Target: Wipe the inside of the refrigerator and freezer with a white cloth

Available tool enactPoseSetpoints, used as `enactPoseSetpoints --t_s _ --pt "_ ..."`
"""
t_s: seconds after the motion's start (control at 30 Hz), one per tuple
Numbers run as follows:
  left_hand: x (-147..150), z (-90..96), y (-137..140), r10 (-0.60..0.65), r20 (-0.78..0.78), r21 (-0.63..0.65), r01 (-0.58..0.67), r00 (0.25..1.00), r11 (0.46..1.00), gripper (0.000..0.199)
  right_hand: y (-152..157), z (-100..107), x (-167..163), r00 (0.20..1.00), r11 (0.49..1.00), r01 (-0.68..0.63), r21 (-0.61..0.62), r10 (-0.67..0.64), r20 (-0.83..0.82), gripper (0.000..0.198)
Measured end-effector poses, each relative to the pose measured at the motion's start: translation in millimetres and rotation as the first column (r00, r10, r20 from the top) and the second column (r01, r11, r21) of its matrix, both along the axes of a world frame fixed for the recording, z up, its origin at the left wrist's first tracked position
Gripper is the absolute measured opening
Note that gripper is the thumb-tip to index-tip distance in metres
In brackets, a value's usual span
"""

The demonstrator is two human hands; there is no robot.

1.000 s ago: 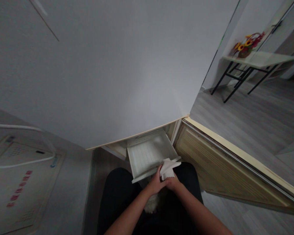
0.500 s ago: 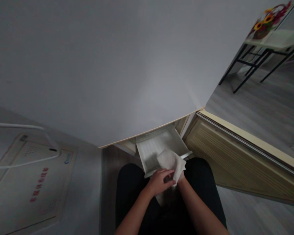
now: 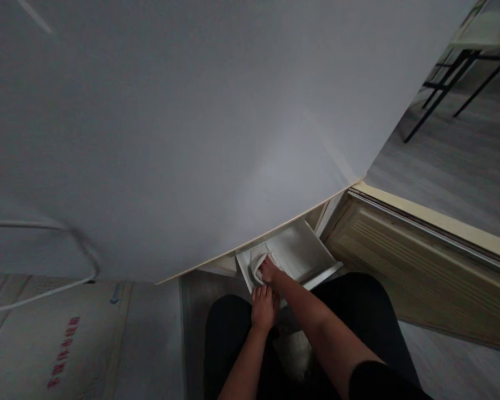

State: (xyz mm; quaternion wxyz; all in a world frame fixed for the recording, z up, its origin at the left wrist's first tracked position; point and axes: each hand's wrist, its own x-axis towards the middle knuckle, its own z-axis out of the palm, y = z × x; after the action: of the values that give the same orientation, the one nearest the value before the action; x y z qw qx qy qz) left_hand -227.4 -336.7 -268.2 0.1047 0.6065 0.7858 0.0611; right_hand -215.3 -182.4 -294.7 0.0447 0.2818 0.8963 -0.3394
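Note:
A shallow white drawer is pulled out below the large pale panel, in front of my knees. My right hand reaches inside it, closed on a crumpled white cloth pressed against the drawer's left part. The fingertips are partly hidden by the cloth. My left hand lies just below, its fingers hooked over the drawer's front edge near the left corner. Between my legs rests another whitish item, dim and partly covered by my right arm.
An open door with a ribbed yellowish inner side stands to the right of the drawer. The big smooth grey panel rises ahead. At the left are a flat carton with red print and a white cable. A black-legged table is far right.
My right hand has moved forward and left into the drawer with the cloth, which is now bunched up. My left hand has left the cloth and come to the drawer's front edge. The view has shifted.

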Motion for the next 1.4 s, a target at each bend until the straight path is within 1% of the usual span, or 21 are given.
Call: enactPoseSetpoints --t_s 0.07,0.13,0.17,0.23,0.27,0.33,0.4,0.5,0.57,0.6,0.67,0.73,0.8,0.87,0.9,0.97,1.03,1.1,1.2,1.3,1.4 --pt "-3.5 -4.1 -1.6 -0.016 -0.007 -0.015 0.016 1.000 1.000 0.038 -13.2 -7.1 -27.8 0.994 1.000 0.007 0.008 -0.007 0.105 0.053" --pt "-6.7 -7.5 -2.3 -0.037 -0.011 -0.040 0.037 0.999 0.999 0.042 -16.6 -12.6 -43.7 0.987 1.000 0.010 0.023 -0.014 0.162 0.056" --pt "-7.7 -8.6 -2.4 -0.044 -0.010 -0.054 0.043 0.999 0.998 0.039 -13.5 -15.0 -46.8 0.985 0.999 0.006 0.033 -0.012 0.173 0.056" --pt "-7.6 -8.9 -2.0 -0.039 -0.003 -0.072 0.039 0.999 0.997 0.028 2.5 -19.6 -43.3 0.983 0.998 0.012 0.060 -0.023 0.183 0.059" --pt "-6.7 -8.0 -1.6 -0.030 0.000 -0.075 0.030 1.000 0.997 0.025 14.7 -21.8 -36.7 0.982 0.997 0.028 0.076 -0.042 0.186 0.063" --pt "-4.0 -5.0 -0.7 -0.012 0.001 -0.069 0.012 1.000 0.998 0.025 45.2 -25.0 -15.7 0.976 0.990 0.083 0.113 -0.104 0.192 0.072" --pt "-1.4 -1.5 0.4 -0.003 0.000 -0.050 0.003 1.000 0.999 0.026 79.5 -26.0 12.6 0.957 0.972 0.174 0.161 -0.205 0.206 0.076" --pt "0.4 2.6 1.9 -0.004 -0.001 -0.005 0.004 1.000 1.000 0.025 122.4 -22.7 53.2 0.881 0.913 0.323 0.248 -0.386 0.273 0.073" --pt "0.7 4.7 2.3 -0.006 0.014 0.026 0.006 1.000 1.000 0.024 133.9 -19.2 67.5 0.856 0.898 0.342 0.277 -0.420 0.303 0.071" --pt "0.9 5.7 2.3 -0.005 0.027 0.041 0.004 1.000 0.999 0.023 132.3 -17.8 69.0 0.863 0.905 0.325 0.276 -0.403 0.305 0.071" --pt "1.1 7.3 1.9 0.007 0.054 0.067 -0.011 0.999 0.998 0.022 114.2 -16.8 60.7 0.895 0.930 0.265 0.255 -0.335 0.293 0.067" --pt "1.0 7.7 1.0 0.019 0.071 0.078 -0.025 0.997 0.997 0.022 80.6 -17.8 41.6 0.935 0.958 0.184 0.217 -0.239 0.261 0.065" --pt "0.3 6.5 -0.2 0.030 0.072 0.061 -0.034 0.997 0.998 0.021 41.2 -19.9 18.5 0.970 0.985 0.077 0.156 -0.109 0.215 0.067" --pt "-0.8 4.7 -1.3 0.045 0.063 0.036 -0.047 0.997 0.998 0.019 7.6 -22.6 -1.9 0.984 0.996 -0.029 0.084 0.014 0.178 0.073" --pt "-1.3 3.9 -1.7 0.051 0.058 0.026 -0.053 0.997 0.998 0.017 -4.2 -24.0 -9.2 0.984 0.996 -0.068 0.052 0.059 0.171 0.074" --pt "-1.7 3.7 -1.7 0.058 0.055 0.018 -0.059 0.997 0.998 0.016 -14.9 -26.9 -15.3 0.978 0.994 -0.112 0.009 0.108 0.178 0.070" --pt "-1.0 5.3 -0.9 0.059 0.066 0.016 -0.060 0.996 0.998 0.015 -8.9 -29.2 -8.1 0.973 0.994 -0.111 0.000 0.108 0.205 0.068" --pt "0.5 8.0 0.5 0.066 0.080 0.016 -0.067 0.995 0.998 0.016 9.1 -29.9 11.4 0.969 0.997 -0.070 0.017 0.064 0.237 0.076" --pt "2.6 11.5 2.3 0.089 0.091 0.022 -0.092 0.992 0.996 0.016 45.4 -27.5 56.0 0.953 0.994 0.083 0.069 -0.100 0.288 0.097" --pt "3.9 12.2 2.8 0.100 0.086 0.026 -0.103 0.991 0.994 0.015 73.5 -24.8 102.6 0.911 0.973 0.215 0.086 -0.231 0.341 0.098" --pt "4.5 11.2 2.4 0.088 0.073 0.030 -0.091 0.993 0.995 0.017 78.9 -24.9 132.5 0.861 0.953 0.293 0.073 -0.297 0.412 0.098"
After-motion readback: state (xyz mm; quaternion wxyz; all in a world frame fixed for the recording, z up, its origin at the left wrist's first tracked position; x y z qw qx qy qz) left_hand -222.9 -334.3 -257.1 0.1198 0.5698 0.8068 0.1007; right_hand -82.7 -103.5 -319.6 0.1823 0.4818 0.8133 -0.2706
